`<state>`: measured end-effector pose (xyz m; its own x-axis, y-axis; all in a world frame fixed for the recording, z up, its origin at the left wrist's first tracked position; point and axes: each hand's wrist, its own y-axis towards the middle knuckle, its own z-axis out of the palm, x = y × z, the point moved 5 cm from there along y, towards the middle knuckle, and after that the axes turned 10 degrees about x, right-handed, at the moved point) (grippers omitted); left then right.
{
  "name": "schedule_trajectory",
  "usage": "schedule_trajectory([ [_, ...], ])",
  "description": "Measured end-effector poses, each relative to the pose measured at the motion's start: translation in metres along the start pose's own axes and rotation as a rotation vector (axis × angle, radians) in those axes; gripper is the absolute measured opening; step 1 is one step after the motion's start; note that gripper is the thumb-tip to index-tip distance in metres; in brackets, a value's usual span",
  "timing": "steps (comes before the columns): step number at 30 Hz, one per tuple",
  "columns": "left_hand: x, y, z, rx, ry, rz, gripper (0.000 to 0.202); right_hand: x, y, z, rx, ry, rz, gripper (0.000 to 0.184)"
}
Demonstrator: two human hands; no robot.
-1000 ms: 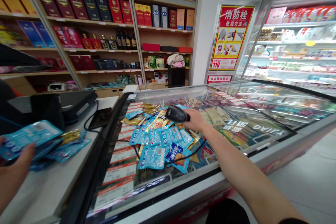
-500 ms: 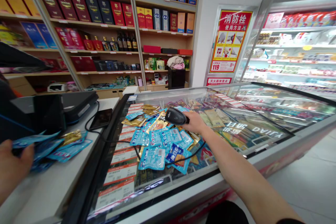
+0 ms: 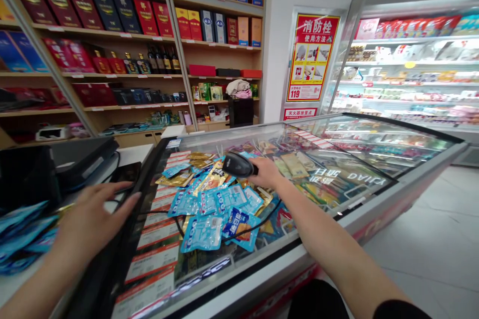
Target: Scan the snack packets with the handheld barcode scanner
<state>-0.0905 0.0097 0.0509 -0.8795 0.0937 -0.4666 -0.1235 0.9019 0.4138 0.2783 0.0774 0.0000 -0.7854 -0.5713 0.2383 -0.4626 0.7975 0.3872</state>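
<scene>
My right hand (image 3: 266,172) grips a black handheld barcode scanner (image 3: 238,164), holding it just above a heap of blue snack sachets (image 3: 209,207) and gold foil packets (image 3: 179,179). The heap lies on the sliding glass lid of a chest freezer (image 3: 337,159). A black scanner cord (image 3: 258,224) runs across the sachets. My left hand (image 3: 92,224) hovers open and empty, fingers spread, over the counter edge beside the freezer. More blue sachets (image 3: 22,239) lie on the white counter (image 3: 129,157) to its left.
A black smartphone (image 3: 123,172) and a black checkout terminal (image 3: 80,164) stand on the counter. Behind the freezer are wooden shelves of boxed liquor (image 3: 112,25), and a fire hydrant poster (image 3: 312,57). A chilled display case (image 3: 407,70) and tiled floor (image 3: 422,239) lie to the right.
My left hand has moved right, away from the blue sachets on the counter, and its fingers have spread. The scanner stays over the heap, and the whole view has shifted left.
</scene>
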Motion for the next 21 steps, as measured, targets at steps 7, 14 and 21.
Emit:
schedule_trajectory([
  [7, -0.102, -0.018, 0.102, 0.465, -0.032, 0.298, 0.059, 0.002, 0.000, -0.003, -0.001, -0.034, 0.014, 0.025],
  [14, -0.114, -0.022, 0.132, 0.449, 0.013, 0.306, 0.052, -0.001, 0.001, -0.004, -0.003, -0.021, 0.034, 0.022],
  [21, -0.098, -0.017, 0.113, 0.352, -0.268, 0.064, 0.038, -0.001, 0.000, -0.007, -0.027, 0.022, 0.028, 0.026],
])
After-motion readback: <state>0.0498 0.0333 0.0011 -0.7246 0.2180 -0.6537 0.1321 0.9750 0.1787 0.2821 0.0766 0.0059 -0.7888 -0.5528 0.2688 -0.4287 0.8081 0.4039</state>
